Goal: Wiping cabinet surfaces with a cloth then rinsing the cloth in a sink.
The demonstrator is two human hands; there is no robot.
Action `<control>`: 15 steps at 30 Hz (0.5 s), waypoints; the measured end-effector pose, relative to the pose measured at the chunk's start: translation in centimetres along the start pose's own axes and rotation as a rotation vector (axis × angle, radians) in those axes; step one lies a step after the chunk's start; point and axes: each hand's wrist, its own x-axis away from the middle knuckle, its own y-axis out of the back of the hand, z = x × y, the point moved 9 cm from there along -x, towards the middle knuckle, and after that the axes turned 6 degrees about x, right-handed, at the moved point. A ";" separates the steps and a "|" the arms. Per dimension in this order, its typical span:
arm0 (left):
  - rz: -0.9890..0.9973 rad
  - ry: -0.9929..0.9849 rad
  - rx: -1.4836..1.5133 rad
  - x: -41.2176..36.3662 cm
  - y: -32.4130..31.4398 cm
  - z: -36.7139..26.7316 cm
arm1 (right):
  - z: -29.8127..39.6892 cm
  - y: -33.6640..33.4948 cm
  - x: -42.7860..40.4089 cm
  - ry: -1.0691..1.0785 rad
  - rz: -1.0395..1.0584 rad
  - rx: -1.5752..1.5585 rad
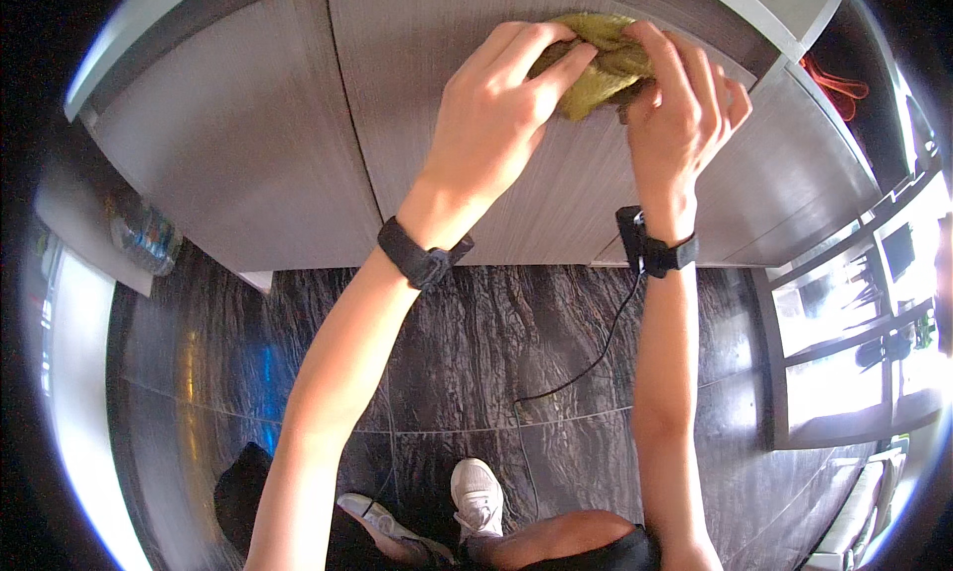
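Observation:
A crumpled yellow-green cloth (599, 83) is bunched between my two hands near the top of the view. My left hand (499, 98) grips its left side, thumb and fingers pressed into the folds. On the cloth's right side, my right hand (681, 105) has its fingertips and thumb around the edge. Both hands are in front of a grey wood-grain cabinet panel (476, 176), close to its upper edge. Whether the cloth touches the panel, I cannot tell. Each wrist wears a black strap; a device (631, 236) sits at the right one.
A thin black cable (588, 374) hangs from the right wrist towards the dark marbled floor (461, 347). Bottles (145, 236) stand at the left. An open-frame shelf (834, 355) is at the right, with an orange cord (837, 87) above. My shoes (476, 493) are below.

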 end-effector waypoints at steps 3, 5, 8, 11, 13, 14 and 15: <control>-0.017 -0.021 0.001 -1.0 -0.7 -0.3 | -0.4 0.3 -0.2 -0.036 -0.005 0.009; -0.026 -0.041 -0.008 -0.9 -1.0 -0.6 | -1.0 0.3 0.1 -0.125 0.035 -0.005; 0.013 0.057 0.101 0.4 -1.2 0.0 | -0.4 0.5 2.2 -0.123 0.096 -0.055; 0.114 0.094 0.062 5.2 -2.8 0.0 | -0.1 0.2 6.5 -0.129 0.259 -0.065; 0.216 0.100 -0.004 8.9 -3.4 -0.1 | 0.9 -0.2 9.9 -0.146 0.366 -0.112; 0.252 0.112 0.004 10.2 -3.8 -0.3 | 1.1 0.0 11.1 -0.158 0.425 -0.134; 0.296 0.124 0.008 11.9 -4.3 -0.4 | 1.3 -0.1 12.7 -0.180 0.460 -0.163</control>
